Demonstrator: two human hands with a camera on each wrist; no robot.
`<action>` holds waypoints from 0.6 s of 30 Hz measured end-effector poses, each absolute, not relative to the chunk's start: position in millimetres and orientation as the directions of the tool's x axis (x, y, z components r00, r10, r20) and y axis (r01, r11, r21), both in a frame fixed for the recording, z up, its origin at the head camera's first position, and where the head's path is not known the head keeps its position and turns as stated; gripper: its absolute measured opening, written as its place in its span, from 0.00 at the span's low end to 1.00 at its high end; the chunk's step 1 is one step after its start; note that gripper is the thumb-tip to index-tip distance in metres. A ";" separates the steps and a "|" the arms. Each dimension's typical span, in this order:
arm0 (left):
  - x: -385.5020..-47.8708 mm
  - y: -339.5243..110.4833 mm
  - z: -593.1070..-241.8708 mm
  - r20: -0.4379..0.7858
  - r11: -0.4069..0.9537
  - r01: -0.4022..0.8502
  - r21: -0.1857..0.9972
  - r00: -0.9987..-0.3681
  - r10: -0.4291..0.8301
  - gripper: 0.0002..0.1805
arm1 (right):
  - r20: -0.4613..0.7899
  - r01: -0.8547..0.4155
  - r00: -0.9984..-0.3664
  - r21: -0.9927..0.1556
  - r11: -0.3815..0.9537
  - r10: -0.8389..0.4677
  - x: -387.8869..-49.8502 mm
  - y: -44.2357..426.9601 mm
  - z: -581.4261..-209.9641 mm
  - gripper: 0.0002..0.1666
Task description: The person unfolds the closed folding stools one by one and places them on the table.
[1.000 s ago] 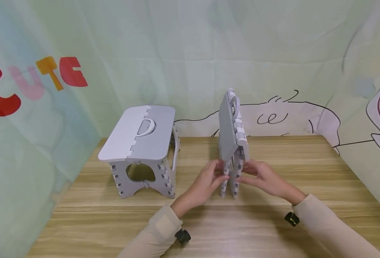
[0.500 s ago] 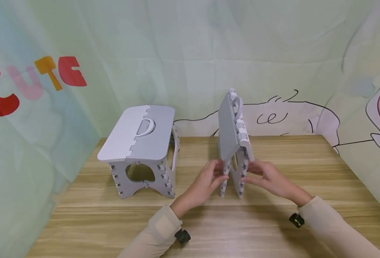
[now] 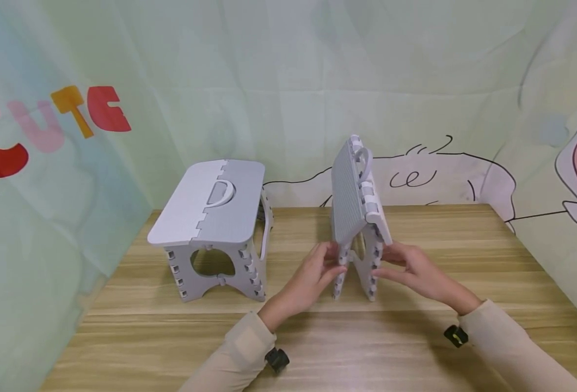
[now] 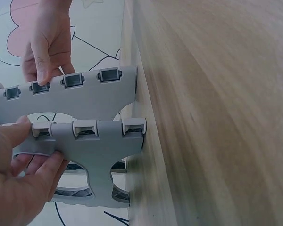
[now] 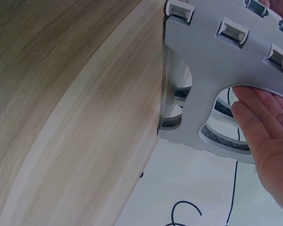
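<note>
A grey folding stool (image 3: pixel 348 204) stands partly unfolded on the table, its two seat halves sloping down from a raised ridge like a tent. A loop handle (image 3: pixel 364 164) sticks up along that ridge. My left hand (image 3: pixel 308 275) grips the left leg panel near its front edge, with the thumb on the hinged edge and fingers behind, as the left wrist view shows. On the other side, my right hand (image 3: pixel 413 269) grips the right leg panel (image 5: pixel 198 66), fingers passing into its cut-out. The two panels stand apart at the bottom.
A second grey folding stool (image 3: pixel 239 209), fully unfolded with a flat top, stands to the left. The wood-grain table (image 3: pixel 171 343) meets printed cloth walls (image 3: pixel 288 125) at the back and sides. Dark wrist devices sit below both cuffs.
My right hand has moved rightward with the right leg panel, widening the gap between the panels and spreading the seat halves. The left hand stays nearly in place.
</note>
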State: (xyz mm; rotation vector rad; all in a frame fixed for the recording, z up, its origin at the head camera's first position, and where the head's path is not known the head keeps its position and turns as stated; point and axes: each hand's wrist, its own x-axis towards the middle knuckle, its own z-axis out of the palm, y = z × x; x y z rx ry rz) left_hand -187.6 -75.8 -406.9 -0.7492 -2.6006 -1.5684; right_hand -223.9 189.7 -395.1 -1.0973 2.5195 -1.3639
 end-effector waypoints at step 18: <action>-187.7 -76.2 -407.7 0.250 0.376 0.408 0.832 -0.881 0.402 0.23 | 0.298 -0.589 -0.740 -0.719 0.368 -0.603 -222.1 204.3 -395.4 0.24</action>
